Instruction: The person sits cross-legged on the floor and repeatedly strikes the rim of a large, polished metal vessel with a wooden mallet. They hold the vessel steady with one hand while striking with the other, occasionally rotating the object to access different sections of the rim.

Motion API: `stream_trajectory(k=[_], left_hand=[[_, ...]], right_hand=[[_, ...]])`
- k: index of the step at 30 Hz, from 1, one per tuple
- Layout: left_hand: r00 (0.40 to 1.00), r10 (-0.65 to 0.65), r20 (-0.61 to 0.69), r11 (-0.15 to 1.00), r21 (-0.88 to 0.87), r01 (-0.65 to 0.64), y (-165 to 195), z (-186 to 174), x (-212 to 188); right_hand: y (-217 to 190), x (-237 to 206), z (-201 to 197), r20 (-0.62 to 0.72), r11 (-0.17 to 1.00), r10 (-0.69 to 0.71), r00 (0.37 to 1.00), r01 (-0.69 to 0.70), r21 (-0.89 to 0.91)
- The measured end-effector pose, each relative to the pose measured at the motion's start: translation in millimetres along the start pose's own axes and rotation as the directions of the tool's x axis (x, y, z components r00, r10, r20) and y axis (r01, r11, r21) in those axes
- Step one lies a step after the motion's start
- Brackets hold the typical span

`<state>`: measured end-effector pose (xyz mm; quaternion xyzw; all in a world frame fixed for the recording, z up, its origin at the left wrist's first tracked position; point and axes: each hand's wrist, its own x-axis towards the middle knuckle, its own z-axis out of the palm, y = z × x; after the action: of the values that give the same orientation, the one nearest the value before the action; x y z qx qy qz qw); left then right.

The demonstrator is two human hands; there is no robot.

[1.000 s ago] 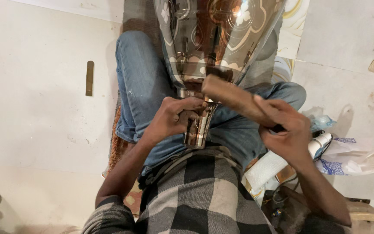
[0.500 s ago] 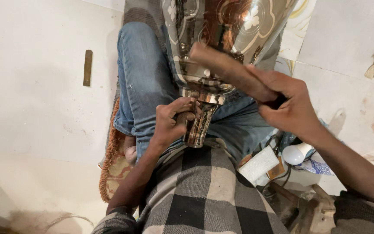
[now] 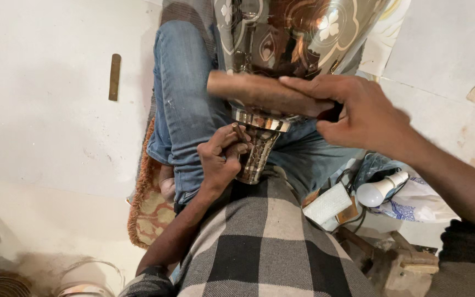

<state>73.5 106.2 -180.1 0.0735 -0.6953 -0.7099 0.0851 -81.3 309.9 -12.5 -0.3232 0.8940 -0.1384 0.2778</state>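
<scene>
Gleaming engraved metal vase [image 3: 298, 33], flower-patterned

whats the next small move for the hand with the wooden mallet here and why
Probably a short downward tap. The right hand holds the wooden mallet raised, its head above the small punch that the left hand pinches against the neck of the engraved metal vase. The punch looks seated on the metal.

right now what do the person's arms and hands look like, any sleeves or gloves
Both hands are bare, with no gloves, rings or watch in view. The left hand leads to a bare forearm with a dark checked sleeve pushed up near the elbow. The right hand likewise has a bare forearm, ending in a dark knitted cuff.
</scene>
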Motion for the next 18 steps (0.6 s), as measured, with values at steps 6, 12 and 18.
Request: stream_trajectory(k=[6, 12, 18], left_hand=[[1.0, -0.02, -0.011, 0.999, -0.025, 0.019, 3, 0, 0], [0.995, 0.063, 0.071, 0.998, -0.02, -0.062, 1, -1, 5], [0.996, 0.058, 0.063, 0.998, -0.03, -0.057, 5, 3, 8]], right_hand=[[-2, 6, -4, -0.033, 0.998, -0.051, 0.998, 0.05, -0.037], [9, 6, 12, 0.062, 0.977, 0.099, 0.993, -0.086, -0.195], [21, -7, 32, -0.213, 0.977, -0.081, 0.974, 0.12, 0.178]])
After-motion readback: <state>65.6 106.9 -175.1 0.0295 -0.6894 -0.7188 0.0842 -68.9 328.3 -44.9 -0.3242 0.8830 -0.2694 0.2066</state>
